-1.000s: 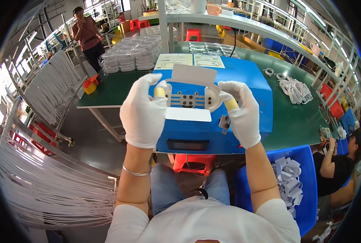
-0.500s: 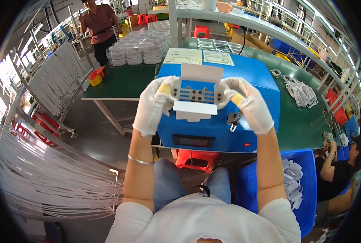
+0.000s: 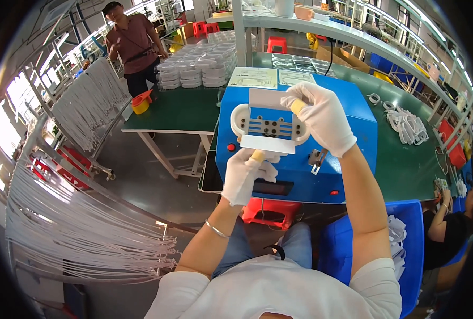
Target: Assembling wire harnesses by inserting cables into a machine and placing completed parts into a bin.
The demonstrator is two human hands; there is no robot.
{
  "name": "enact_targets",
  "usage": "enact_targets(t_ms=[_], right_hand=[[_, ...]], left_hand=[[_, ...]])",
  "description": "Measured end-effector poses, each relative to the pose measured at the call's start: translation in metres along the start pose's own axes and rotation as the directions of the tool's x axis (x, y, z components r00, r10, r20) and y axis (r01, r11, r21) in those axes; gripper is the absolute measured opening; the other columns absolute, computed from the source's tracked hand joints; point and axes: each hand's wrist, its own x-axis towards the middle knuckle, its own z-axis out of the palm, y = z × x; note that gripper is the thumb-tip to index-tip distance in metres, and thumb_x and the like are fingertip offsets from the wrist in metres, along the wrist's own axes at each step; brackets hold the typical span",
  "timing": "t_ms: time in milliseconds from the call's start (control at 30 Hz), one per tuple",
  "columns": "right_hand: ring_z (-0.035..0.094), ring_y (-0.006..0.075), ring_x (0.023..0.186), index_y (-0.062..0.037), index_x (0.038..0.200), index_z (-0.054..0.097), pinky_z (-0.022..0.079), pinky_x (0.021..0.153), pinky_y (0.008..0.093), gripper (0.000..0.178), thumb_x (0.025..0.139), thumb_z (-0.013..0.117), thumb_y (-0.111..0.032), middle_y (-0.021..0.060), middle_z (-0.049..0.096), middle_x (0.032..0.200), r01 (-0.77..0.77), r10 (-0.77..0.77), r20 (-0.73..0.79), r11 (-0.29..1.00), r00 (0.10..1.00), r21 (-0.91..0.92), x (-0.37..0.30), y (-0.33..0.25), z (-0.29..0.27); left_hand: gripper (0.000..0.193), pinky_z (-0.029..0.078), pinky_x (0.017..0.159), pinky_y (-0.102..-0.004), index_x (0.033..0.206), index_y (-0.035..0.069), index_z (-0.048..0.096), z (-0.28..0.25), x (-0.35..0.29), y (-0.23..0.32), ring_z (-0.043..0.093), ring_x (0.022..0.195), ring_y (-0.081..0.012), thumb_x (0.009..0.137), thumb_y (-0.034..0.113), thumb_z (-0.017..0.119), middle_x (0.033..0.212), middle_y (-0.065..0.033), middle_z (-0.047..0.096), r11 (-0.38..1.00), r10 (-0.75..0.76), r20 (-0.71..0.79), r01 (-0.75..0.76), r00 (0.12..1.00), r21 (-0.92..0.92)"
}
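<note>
A white looped coil (image 3: 239, 121) sits round the metal plate (image 3: 271, 127) on top of a blue machine (image 3: 348, 146). One white card flap (image 3: 265, 97) stands up behind the plate, and another card flap (image 3: 268, 144) sticks out in front of it. My gloved left hand (image 3: 245, 174) is closed at the front flap's lower edge, thumb against it. My gloved right hand (image 3: 324, 118) pinches the right end of the back flap. Both thumbs wear yellowish covers. The fingers behind each flap are partly hidden.
A metal clamp (image 3: 316, 159) sits on the machine's front right. White coils (image 3: 406, 125) lie on the green table (image 3: 390, 170) to the right. A blue bin (image 3: 414, 239) holds banded coils. White cords hang from a rack (image 3: 87, 223) at left. A person (image 3: 135, 45) stands beyond.
My left hand has moved from the coil's left end down to the front flap. My right hand has risen from the coil's right end to the back flap. The view has shifted slightly.
</note>
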Motion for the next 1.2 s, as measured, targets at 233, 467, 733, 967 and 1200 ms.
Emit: enact_targets(t_ms=[233,467,733,967,1200], right_hand=[[0.059,0.0176,0.097,-0.0008,0.111,0.06,0.044,0.088,0.0305,0.025,0.087,0.06,-0.01,0.0087,0.063,0.105,0.298,-0.394,-0.141,0.844,0.908,-0.446,-0.006,0.013,0.037],[0.055,0.0146,0.087,0.0054,0.107,0.059,0.043,0.084,0.027,0.022,0.095,0.047,-0.007,0.008,0.06,0.095,0.008,-0.157,-0.474,0.953,0.867,-0.302,-0.12,0.044,0.0],[0.053,0.0125,0.075,0.0014,0.095,0.06,0.045,0.073,0.0245,0.015,0.093,0.047,-0.006,0.007,0.059,0.088,-0.055,0.022,-0.328,0.994,0.944,-0.092,-0.14,0.076,0.019],[0.053,0.0124,0.072,0.0008,0.089,0.059,0.044,0.07,0.0238,0.012,0.092,0.054,-0.01,0.007,0.058,0.082,-0.011,0.014,-0.289,1.0,0.957,0.011,-0.136,0.072,0.03],[0.054,0.013,0.07,0.0006,0.088,0.06,0.045,0.066,0.0239,0.012,0.09,0.058,-0.011,0.0072,0.057,0.083,-0.053,0.07,-0.203,0.995,0.977,0.084,-0.138,0.08,0.038]], left_hand=[[0.024,0.055,0.062,-0.0289,0.1,-0.005,0.062,-0.03,-0.019,0.025,0.064,0.066,-0.0154,0.093,0.017,0.053,0.09,-0.0108,0.066,0.956,-0.136,-0.032,0.139,0.99,0.259],[0.028,0.049,0.085,-0.0328,0.104,0.006,0.062,-0.163,-0.079,0.097,0.061,0.091,-0.0213,0.078,-0.002,0.063,0.101,-0.0103,0.063,0.179,0.965,-0.195,0.105,0.176,0.978],[0.044,0.047,0.082,-0.0368,0.118,-0.002,0.054,-0.272,-0.15,0.208,0.058,0.089,-0.0265,0.084,0.022,0.067,0.102,-0.0162,0.058,0.22,0.974,-0.212,0.553,-0.079,0.804],[0.043,0.047,0.08,-0.0397,0.118,0.012,0.056,-0.272,-0.152,0.239,0.062,0.092,-0.0284,0.085,0.04,0.06,0.1,-0.0121,0.065,0.346,0.913,-0.386,0.747,-0.129,0.569],[0.039,0.047,0.074,-0.0428,0.103,0.011,0.066,-0.255,-0.166,0.245,0.062,0.086,-0.0338,0.086,0.043,0.053,0.094,-0.0159,0.066,0.182,0.959,-0.279,0.872,-0.055,0.454]])
